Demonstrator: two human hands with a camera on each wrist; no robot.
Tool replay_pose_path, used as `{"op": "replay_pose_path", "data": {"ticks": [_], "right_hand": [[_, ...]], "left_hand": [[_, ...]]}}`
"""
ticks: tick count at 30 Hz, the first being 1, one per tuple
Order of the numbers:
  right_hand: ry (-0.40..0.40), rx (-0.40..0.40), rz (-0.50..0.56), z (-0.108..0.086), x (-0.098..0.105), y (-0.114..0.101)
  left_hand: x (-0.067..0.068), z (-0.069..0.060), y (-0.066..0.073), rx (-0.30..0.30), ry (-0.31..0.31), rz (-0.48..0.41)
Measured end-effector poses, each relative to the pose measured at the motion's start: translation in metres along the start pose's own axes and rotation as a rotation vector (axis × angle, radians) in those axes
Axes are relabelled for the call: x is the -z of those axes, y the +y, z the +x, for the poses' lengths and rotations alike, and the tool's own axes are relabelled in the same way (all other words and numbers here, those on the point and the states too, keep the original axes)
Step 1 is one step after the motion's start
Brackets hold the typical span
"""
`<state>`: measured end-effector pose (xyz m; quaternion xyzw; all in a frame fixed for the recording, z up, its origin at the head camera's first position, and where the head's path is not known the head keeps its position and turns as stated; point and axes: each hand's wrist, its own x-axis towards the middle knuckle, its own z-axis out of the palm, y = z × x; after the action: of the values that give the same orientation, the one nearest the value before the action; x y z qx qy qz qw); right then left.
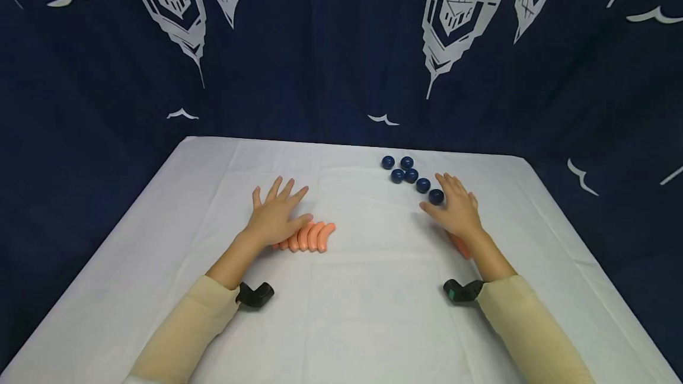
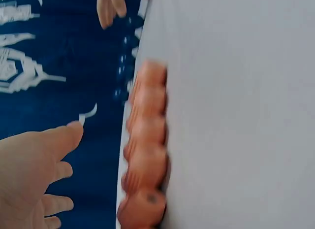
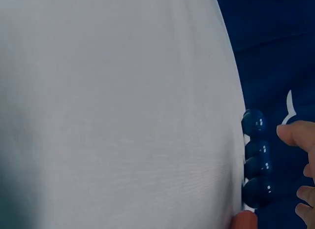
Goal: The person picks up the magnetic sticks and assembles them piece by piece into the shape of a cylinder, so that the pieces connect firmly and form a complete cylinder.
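My left hand (image 1: 271, 221) is spread with straight fingers over the left part of a row of curved orange sausage-shaped pieces (image 1: 313, 236). It holds nothing; hand and wrist hide some of the row. In the left wrist view, scored lines show on the orange pieces (image 2: 147, 165). My right hand (image 1: 456, 211) has its fingers extended beside the nearest dark blue ball (image 1: 436, 197); whether it touches the ball I cannot tell. Several glossy blue balls (image 1: 411, 175) trail away behind that one. Partly hidden beneath my right wrist lies another orange piece (image 1: 459, 246).
A white cloth (image 1: 352, 313) covers the table, whose far edge runs just behind the balls. Beyond hangs a dark blue curtain (image 1: 320, 64) with white building and bird prints. Black devices (image 1: 256, 295) sit at both wrists, near the cream sleeves.
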<state>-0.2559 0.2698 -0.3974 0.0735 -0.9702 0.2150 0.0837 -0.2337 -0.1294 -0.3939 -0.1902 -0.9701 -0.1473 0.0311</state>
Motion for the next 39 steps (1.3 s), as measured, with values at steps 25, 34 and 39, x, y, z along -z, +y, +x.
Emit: {"op": "replay_pose_path", "data": {"ticks": [25,34,39], "right_hand": [[-0.037,-0.174,0.049,0.025,-0.017,0.021],[-0.018,-0.188,0.058,0.024,-0.018,0.020],[-0.022,-0.198,0.065,0.023,-0.019,0.019]], "left_hand": [[-0.036,0.004,0.058,-0.223,0.131,0.152],[-0.040,0.008,0.065,-0.224,0.134,0.156],[-0.042,0.007,0.066,-0.208,0.134,0.134]]}}
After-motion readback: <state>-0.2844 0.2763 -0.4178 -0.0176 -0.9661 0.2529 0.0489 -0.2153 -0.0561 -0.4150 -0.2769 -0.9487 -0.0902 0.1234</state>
